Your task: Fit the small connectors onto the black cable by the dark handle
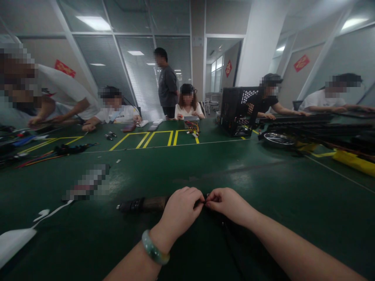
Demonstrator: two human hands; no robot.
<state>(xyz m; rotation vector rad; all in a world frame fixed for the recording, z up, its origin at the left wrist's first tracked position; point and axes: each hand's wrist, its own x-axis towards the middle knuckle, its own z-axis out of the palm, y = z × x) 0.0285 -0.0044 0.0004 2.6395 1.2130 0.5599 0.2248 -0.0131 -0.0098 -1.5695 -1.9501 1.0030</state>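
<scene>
My left hand [184, 207], with a green bangle [155, 248] on its wrist, has its thumb and forefinger pinched together. My right hand [226, 203] meets it fingertip to fingertip, also in a pinch. Whatever sits between the fingers is dark and too small to make out. A dark cylindrical tool [140, 205], perhaps an electric screwdriver, lies on the green table mat [164, 168], partly hidden behind my left hand. Below my right hand, a thin dark cord or strap [227, 238] runs toward me, hard to see against the mat.
At left lie a blurred-out device [88, 182] with a white cable [54, 212] and a bundle of wires [67, 149]. Across the table stand a black computer case [238, 111] and a power supply [191, 120]. Dark parts [307, 130] fill the far right. Several people work around the table.
</scene>
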